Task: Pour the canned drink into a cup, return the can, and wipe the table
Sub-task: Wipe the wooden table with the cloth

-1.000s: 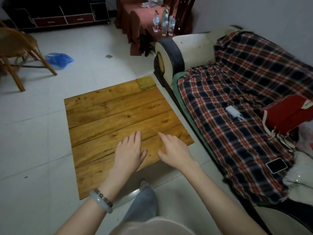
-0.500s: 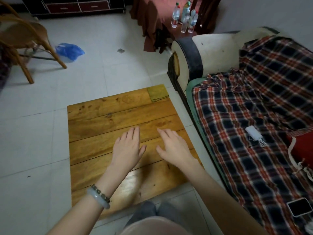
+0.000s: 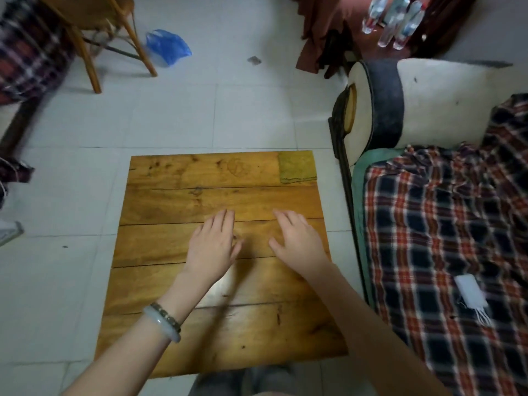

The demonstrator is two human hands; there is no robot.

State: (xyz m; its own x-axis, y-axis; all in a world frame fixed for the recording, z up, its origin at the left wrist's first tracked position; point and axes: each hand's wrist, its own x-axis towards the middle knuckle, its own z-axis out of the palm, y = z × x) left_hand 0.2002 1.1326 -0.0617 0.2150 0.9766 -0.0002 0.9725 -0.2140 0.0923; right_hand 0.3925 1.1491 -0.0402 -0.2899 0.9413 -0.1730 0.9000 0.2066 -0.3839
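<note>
I hold my two hands palm-down over the middle of the one wooden desk (image 3: pixel 177 244). My left hand (image 3: pixel 213 247) and right hand (image 3: pixel 297 241) are side by side but apart, fingers straight, holding nothing. One yellow-green cloth (image 3: pixel 297 167) lies flat on the desk's far right corner, well apart from both hands. My left wrist wears two bracelets (image 3: pixel 163 324). On the floor beyond, one blue bag (image 3: pixel 167 47) lies beside one wooden chair (image 3: pixel 94 30). At least three clear bottles (image 3: pixel 394 21) stand far right. One white charger (image 3: pixel 470 292) lies on the sofa (image 3: pixel 428 104).
</note>
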